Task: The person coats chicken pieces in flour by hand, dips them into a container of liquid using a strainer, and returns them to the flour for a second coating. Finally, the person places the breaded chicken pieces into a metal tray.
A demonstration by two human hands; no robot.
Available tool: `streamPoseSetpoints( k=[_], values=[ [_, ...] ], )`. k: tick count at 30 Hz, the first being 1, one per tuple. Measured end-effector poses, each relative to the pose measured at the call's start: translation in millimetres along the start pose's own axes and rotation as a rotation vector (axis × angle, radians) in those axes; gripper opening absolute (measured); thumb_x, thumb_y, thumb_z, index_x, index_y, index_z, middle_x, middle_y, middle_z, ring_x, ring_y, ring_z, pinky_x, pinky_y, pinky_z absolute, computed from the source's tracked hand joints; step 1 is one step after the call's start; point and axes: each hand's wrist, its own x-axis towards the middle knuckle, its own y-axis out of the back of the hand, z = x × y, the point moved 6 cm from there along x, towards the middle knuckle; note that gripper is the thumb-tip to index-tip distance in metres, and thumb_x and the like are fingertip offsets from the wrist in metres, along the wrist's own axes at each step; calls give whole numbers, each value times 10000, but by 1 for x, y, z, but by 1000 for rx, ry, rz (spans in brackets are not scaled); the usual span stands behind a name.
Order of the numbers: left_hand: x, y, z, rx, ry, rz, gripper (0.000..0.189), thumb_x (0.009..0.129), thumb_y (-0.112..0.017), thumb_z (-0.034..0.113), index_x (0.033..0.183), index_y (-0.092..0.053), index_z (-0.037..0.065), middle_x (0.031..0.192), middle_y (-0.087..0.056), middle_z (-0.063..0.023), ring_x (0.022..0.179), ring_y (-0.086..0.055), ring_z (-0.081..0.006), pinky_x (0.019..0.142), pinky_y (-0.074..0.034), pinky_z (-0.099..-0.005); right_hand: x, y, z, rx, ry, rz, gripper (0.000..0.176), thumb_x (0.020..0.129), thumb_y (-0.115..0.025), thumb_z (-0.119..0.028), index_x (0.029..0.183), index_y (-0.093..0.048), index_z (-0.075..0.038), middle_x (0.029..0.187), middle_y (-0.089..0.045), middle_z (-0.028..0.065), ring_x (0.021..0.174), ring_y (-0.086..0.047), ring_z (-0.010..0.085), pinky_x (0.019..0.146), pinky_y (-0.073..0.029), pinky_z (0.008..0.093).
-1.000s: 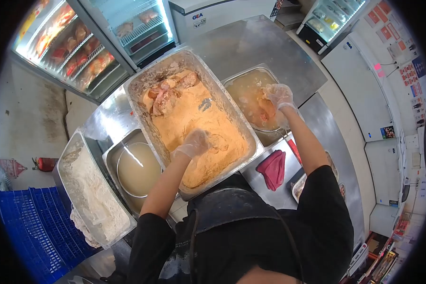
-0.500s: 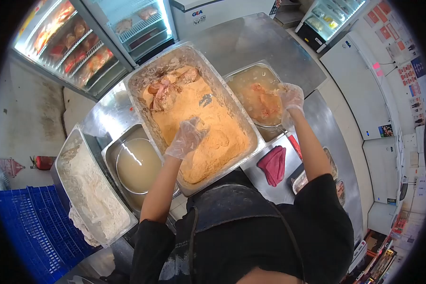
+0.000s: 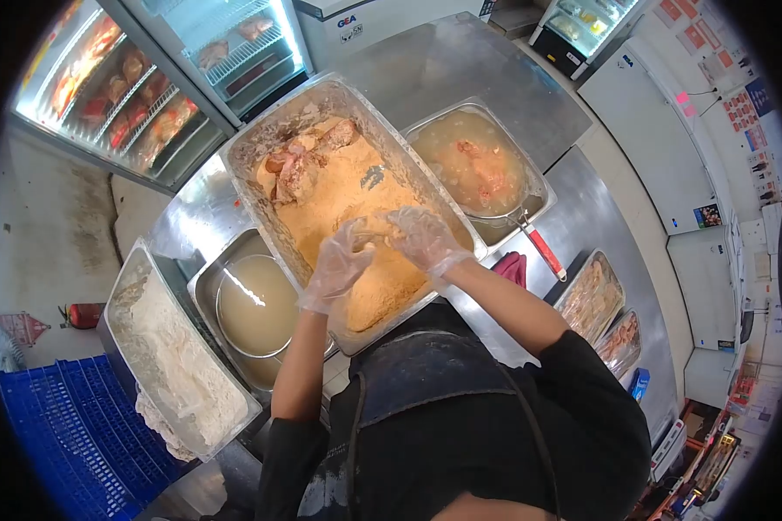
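My left hand [image 3: 337, 263] and my right hand [image 3: 428, 240], both in clear plastic gloves, are close together over a deep metal tray [image 3: 243, 184] of orange breading [image 3: 382, 295]. Their fingers are curled toward each other around a breading-coloured patch. Whatever they hold there blends into the breading, and I cannot make it out. Several partly coated pieces of raw meat [image 3: 297, 169] are heaped at the tray's far left end. Right of the tray, a strainer with a red handle [image 3: 546, 253] rests in a basin of cloudy liquid [image 3: 439, 143], with reddish meat [image 3: 487, 174] in it.
Left of the tray are a pan of cloudy liquid [image 3: 256, 317] and a tub of white flour [image 3: 178, 356]. Blue crates [image 3: 78, 434] stand at lower left. A maroon cloth [image 3: 511, 267] and wrapped meat trays [image 3: 593, 295] lie to the right. Glass-door fridges [image 3: 130, 95] are at the back.
My right hand has moved left from the basin to the breading tray, beside my left hand. My left hand has shifted slightly, its fingers now curled. The strainer handle is fully visible.
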Motion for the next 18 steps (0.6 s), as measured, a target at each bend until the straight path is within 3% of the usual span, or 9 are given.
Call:
streamPoseSetpoints(
  k=[1,3,6,9,12,15,18],
  values=[
    [-3,11,4,81,67,-29,371,797,-644,179,1093,-557,-26,786,-615,-163,684,-589,-222,614,-495,-352,0,9,-9,0,4,-5,410,827,-615,-150,1235,-574,-136,1044,-633,133,988,-585,324,852,-473,413],
    [-7,29,-11,161,133,-49,350,804,-634,180,1082,-560,-21,822,-637,-182,711,-617,-249,648,-515,-365,-1,35,-22,172,12,230,370,818,-615,-142,1187,-601,-131,1022,-640,127,975,-591,319,827,-481,412],
    [-15,27,-31,710,41,-142,382,821,-613,199,1135,-553,-11,893,-658,-213,774,-651,-318,701,-526,-406,-6,-16,15,93,-14,45,361,793,-643,-168,1153,-631,-145,1030,-642,116,972,-593,315,836,-480,397],
    [-26,24,-39,675,104,-131,369,837,-597,235,1116,-559,-3,899,-658,-214,789,-652,-351,693,-517,-433,-2,33,19,119,-31,178,328,750,-685,-189,1074,-672,-140,1034,-658,112,976,-602,302,860,-474,381],
    [-35,14,-69,702,177,-184,375,848,-593,263,1117,-559,4,916,-663,-193,786,-655,-345,707,-513,-421,9,108,28,135,-154,264,265,783,-654,-207,1032,-687,-120,998,-686,109,924,-639,285,860,-487,369],
    [-35,6,-56,746,22,-164,384,861,-582,276,1134,-555,7,939,-663,-190,825,-651,-357,755,-506,-418,16,159,62,256,-229,410,215,760,-661,-187,952,-716,-109,913,-713,86,849,-672,228,794,-510,317],
    [-11,-14,-46,657,192,-308,408,875,-566,298,1162,-562,7,1000,-652,-201,924,-633,-357,819,-496,-414,31,175,116,322,-349,371,212,756,-666,-186,943,-719,-101,925,-713,92,861,-670,213,805,-503,305]
  ],
)
